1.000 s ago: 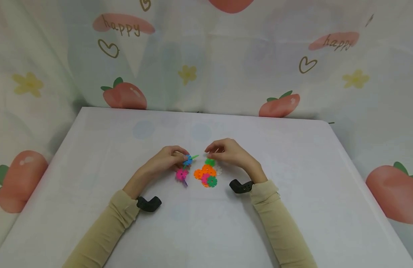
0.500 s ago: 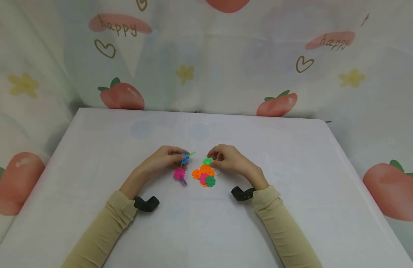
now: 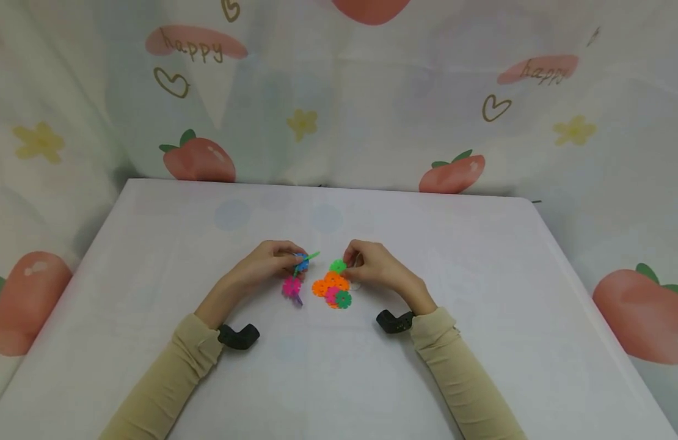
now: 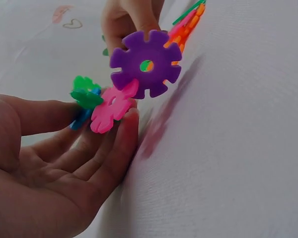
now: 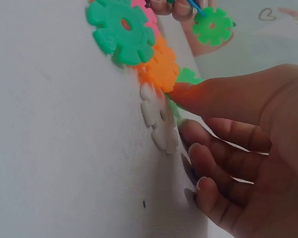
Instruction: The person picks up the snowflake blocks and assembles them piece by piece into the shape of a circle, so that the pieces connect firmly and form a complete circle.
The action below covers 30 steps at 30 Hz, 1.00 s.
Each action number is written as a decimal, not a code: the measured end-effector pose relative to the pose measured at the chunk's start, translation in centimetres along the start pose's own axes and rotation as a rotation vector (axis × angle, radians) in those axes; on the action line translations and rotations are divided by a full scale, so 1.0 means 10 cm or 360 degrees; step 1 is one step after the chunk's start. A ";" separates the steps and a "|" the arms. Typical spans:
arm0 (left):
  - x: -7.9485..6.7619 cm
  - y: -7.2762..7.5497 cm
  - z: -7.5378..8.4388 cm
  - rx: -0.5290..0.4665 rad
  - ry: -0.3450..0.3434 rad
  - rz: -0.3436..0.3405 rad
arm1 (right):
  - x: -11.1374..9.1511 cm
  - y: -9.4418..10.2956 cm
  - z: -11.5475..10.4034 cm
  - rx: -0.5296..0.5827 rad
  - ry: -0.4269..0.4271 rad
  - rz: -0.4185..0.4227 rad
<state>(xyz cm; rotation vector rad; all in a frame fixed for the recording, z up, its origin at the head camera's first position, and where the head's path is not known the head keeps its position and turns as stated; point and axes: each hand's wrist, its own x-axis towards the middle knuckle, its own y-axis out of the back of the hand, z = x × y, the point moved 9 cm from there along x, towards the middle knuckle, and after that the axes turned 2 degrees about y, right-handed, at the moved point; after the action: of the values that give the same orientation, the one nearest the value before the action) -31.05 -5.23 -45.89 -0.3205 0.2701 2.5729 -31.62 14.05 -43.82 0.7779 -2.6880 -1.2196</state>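
Note:
My left hand (image 3: pixel 273 261) pinches a blue snowflake disc (image 4: pixel 80 120) of a small linked chain. Joined to that disc are a green disc (image 4: pixel 87 92), a pink disc (image 4: pixel 111 110) and a purple disc (image 4: pixel 146 64), its notched face turned to the left wrist camera. On the right, my right hand (image 3: pixel 374 264) pinches a light green disc (image 5: pixel 188 75) at the back of the loose pile; the thumb overlaps it and the index finger is hidden behind. A white disc (image 5: pixel 159 119) lies just beside that thumb.
Between the hands the loose pile has orange discs (image 3: pixel 335 281), a pink disc (image 3: pixel 331 296) and a darker green disc (image 3: pixel 343 299) overlapping on the white tabletop (image 3: pixel 317 379). A patterned cloth (image 3: pixel 361 122) hangs behind the table.
My right hand has come down from above the pile, its thumb now at the light green disc. The chain in my left hand has turned slightly.

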 end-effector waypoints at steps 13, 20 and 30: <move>0.02 -0.05 -0.01 -0.0044 -0.0008 -0.0016 | 0.01 0.10 -0.02 0.0132 0.0105 0.0203; 0.00 -0.07 0.01 -0.0029 -0.0019 -0.0031 | 0.00 0.11 -0.03 0.0412 0.0131 0.0245; -0.01 -0.11 0.05 -0.0034 -0.0073 -0.0076 | 0.02 0.06 -0.05 0.0637 0.0148 0.0208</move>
<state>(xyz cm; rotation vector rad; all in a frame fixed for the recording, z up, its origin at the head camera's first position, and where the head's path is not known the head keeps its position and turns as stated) -30.45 -4.26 -45.55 -0.2722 0.2160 2.5339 -31.86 13.94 -43.12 0.6628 -2.8858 -0.6073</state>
